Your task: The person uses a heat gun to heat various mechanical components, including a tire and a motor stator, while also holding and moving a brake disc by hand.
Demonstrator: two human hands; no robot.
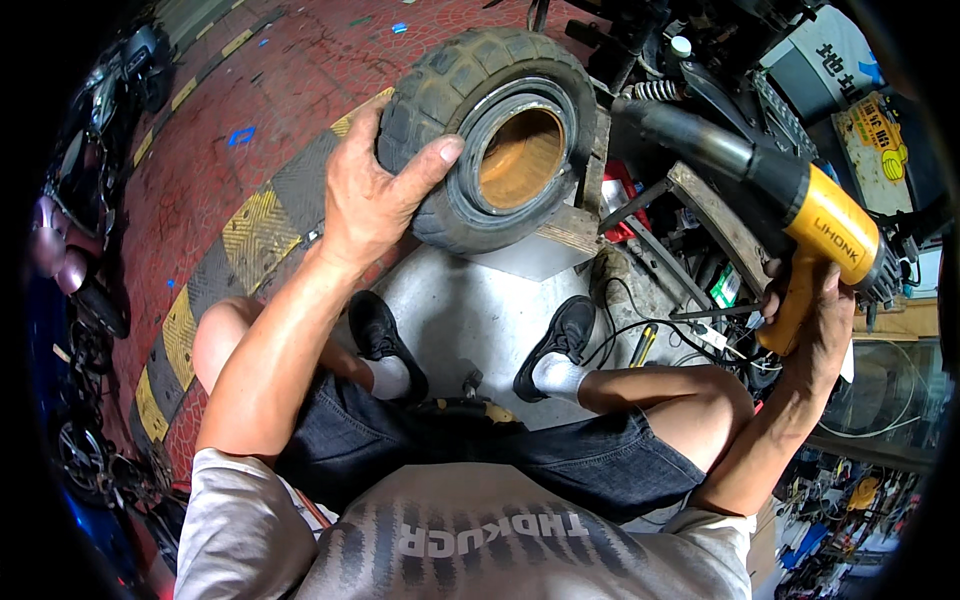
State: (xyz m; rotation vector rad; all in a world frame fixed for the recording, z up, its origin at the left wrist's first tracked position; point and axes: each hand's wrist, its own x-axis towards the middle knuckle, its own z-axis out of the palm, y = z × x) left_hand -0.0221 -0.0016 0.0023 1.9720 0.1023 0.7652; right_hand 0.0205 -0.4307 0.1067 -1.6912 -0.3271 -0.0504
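Note:
My left hand (383,190) grips the near left side of a small knobby tyre (435,95), thumb on its sidewall and fingers behind the tread. The tyre stands tilted, its round opening turned toward me, with a rusty brown inner surface (520,160) showing inside. It rests on or against a wooden-edged block (572,228); the exact contact is hidden. On the right, my right hand (812,300) is wrapped around the handle of a yellow and black heat gun (835,225). Its metal nozzle (690,138) points left toward the tyre, apart from it.
Black cables (625,335) and a yellow-black utility knife (644,345) lie on the floor by my right foot. Metal frames and parts crowd the right side. A yellow-black kerb strip (262,228) crosses the red paving at left, and motorbikes (85,250) stand along the far left.

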